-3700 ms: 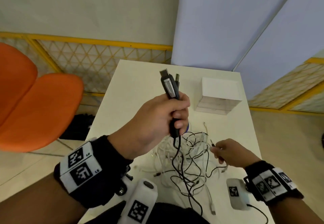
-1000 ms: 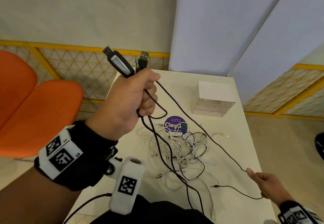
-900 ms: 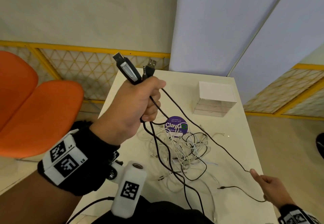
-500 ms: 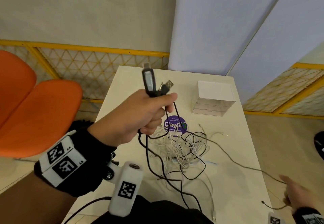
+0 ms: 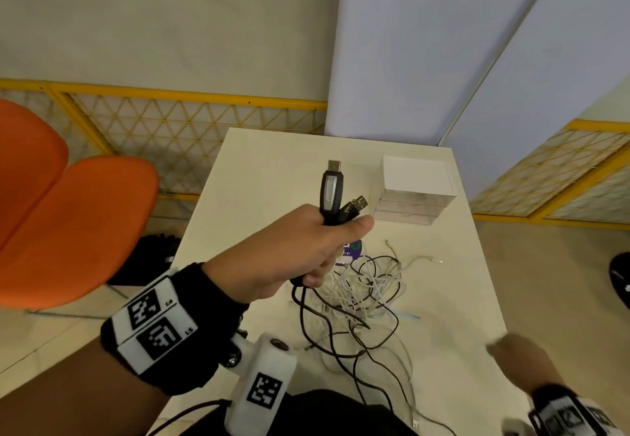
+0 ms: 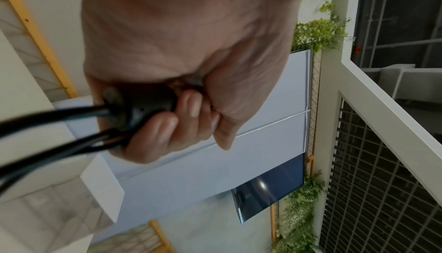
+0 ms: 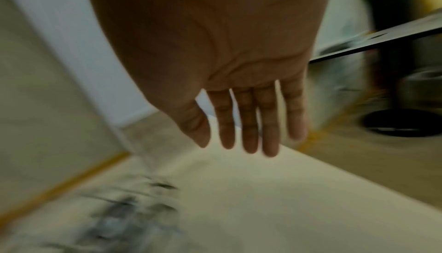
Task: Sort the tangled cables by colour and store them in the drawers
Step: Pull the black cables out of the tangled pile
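Plugs of the black cables stand upright from the left hand, clenched round them above the tangle — leads drooping into it; right hand, fingers straight and empty, hovers nearer the tangle's right side.

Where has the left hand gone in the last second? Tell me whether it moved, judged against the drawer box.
Yes. The left hand, gripping the black cables, has come rightward and lower, closer to the white drawer box.

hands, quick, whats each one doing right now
Left hand: fist closed around the black cable plugs, held up above the table.
Right hand: open, fingers straight, holding nothing.
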A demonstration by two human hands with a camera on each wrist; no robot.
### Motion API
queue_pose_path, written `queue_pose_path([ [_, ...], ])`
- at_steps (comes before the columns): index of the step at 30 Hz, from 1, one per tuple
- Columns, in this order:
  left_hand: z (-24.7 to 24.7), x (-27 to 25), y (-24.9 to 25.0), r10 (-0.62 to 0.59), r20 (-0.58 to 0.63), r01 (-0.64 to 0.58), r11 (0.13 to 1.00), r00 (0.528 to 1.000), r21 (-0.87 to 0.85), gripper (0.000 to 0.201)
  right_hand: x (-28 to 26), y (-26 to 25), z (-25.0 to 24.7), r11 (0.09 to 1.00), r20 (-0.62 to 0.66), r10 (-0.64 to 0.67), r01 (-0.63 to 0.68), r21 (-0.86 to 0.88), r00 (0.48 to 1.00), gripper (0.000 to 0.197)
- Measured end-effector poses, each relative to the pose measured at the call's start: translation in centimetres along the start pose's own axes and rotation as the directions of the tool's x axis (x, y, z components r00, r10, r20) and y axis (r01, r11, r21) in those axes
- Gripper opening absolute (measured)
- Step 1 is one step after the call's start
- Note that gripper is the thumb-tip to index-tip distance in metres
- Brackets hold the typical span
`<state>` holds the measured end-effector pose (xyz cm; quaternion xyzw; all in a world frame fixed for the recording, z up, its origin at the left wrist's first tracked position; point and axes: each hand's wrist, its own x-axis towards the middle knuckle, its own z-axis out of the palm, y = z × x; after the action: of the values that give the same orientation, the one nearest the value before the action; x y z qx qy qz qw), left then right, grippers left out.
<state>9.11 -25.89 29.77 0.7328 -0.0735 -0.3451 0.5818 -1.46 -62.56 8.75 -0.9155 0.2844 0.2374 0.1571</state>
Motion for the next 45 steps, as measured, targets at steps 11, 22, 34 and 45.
queue_pose_path([
  [11,3.0,1.4,-0.3,-0.033,0.093,0.03,0.999,0.995,0.043,0.025,-13.4,-21.1,-13.7,0.279,-0.405,-0.793,0.863,0.422,0.454,0.045],
  [22,3.2,1.9,-0.4,0.023,-0.053,-0.036,0.964,0.998,-0.264,0.023,-12.5,-22.4,-13.2,0.258,-0.355,-0.878,0.942,0.215,0.322,0.038],
  [34,-0.5,-0.3,3.9,0.247,-0.281,-0.371,0.704,0.928,-0.605,0.052,-10.6,-18.8,-8.4,0.514,0.28,-0.818,0.421,0.748,0.502,0.048],
  [45,-4.3,-3.0,4.0,0.463,-0.166,-0.425,0.538,0.87,-0.728,0.053,-4.8,-3.9,3.3,0.943,0.576,-0.266,0.086,0.321,0.773,0.029],
])
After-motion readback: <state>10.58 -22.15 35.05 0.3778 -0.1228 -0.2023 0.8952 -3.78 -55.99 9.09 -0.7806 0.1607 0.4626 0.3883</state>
